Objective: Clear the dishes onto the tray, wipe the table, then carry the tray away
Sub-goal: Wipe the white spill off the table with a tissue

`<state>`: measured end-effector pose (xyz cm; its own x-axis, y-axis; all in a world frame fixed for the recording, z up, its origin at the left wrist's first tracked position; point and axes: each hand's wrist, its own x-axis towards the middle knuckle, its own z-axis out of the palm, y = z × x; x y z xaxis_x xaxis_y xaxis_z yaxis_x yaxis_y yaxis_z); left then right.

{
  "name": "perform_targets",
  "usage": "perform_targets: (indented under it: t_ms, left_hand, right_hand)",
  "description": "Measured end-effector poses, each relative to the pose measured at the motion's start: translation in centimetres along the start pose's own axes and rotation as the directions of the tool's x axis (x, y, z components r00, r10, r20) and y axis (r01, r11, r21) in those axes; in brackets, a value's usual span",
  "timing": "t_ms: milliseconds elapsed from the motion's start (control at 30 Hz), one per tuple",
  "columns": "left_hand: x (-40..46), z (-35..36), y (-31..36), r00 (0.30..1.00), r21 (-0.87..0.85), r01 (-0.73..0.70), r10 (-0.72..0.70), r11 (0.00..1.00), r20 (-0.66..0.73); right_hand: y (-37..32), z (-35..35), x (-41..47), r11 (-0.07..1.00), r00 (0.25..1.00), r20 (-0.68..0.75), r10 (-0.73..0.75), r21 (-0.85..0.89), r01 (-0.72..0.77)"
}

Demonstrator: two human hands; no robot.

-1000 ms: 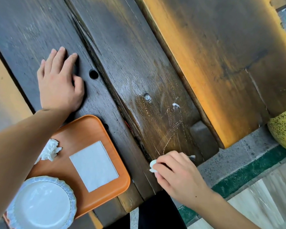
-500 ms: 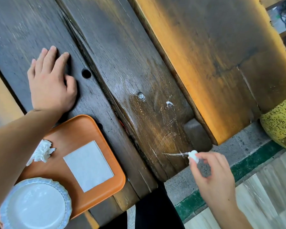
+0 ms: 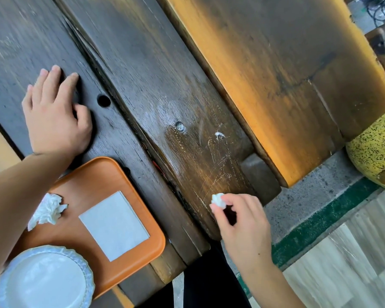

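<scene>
Your left hand [image 3: 53, 121] lies flat on the dark wooden counter [image 3: 142, 70], palm down, fingers straight and slightly spread, just beyond the far edge of the tray [image 3: 140, 216]. A round hole [image 3: 103, 100] in the plank sits just beside your thumb.

Your right hand [image 3: 242, 225] hovers at the near edge of the counter, thumb and fingertips pinching a small white wad [image 3: 218, 200] of tissue. The wad sits right over the plank's end; whether it touches the wood is not clear. Ahead of it the plank shows pale wipe streaks [image 3: 220, 172], and farther on a small white smear [image 3: 219, 134] beside a screw head [image 3: 179, 126].

The orange tray rests on the counter at your lower left, partly under your left forearm. On it lie a crumpled tissue [image 3: 47, 211] near its left side, a flat white napkin [image 3: 113, 225] in the middle, and a white plate [image 3: 43, 278] with a scalloped rim at the near corner, running off the bottom of the view.

To the right, a lighter orange-brown plank [image 3: 265, 74] runs alongside the dark one. Beyond the counter's end you see grey concrete floor [image 3: 309, 203], a green strip [image 3: 325, 221], and pale wood-look flooring [image 3: 347, 267]. A yellow speckled object [image 3: 376, 150] stands at the right edge.
</scene>
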<state>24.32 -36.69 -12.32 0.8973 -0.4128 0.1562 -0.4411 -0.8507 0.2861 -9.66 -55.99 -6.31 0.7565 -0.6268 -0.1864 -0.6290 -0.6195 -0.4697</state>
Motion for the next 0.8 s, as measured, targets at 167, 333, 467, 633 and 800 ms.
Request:
perform_targets:
  t_ms: [167,333,467,633,800]
  left_hand:
    - [0.0,-0.1,0.0,1.0,-0.006,-0.003,0.003,1.0,0.0]
    - [0.0,-0.1,0.1,1.0,-0.008,0.0,0.0,1.0,-0.003]
    - [0.0,0.0,0.1,1.0,0.01,0.011,-0.011,1.0,0.008]
    - [0.0,-0.1,0.1,1.0,-0.002,-0.001,0.001,1.0,0.002]
    - [0.1,0.1,-0.2,1.0,-0.016,-0.013,0.013,1.0,0.0]
  right_hand:
    - [-1.4,0.3,-0.3,0.992,0.999,-0.044,-0.025,0.125,0.031]
    - [1.9,-3.3,-1.2,0.961,0.973,-0.049,0.225,0.174,-0.214]
    - [4.4,-4.1,-1.6,0.955,0.955,-0.038,0.293,0.068,-0.29]
    - [3.6,-3.1,-0.7,0.967,0.966,-0.038,0.255,0.025,-0.254]
    - [1.4,-1.3,0.1,0.994,0.994,-0.011,0.107,0.003,-0.107]
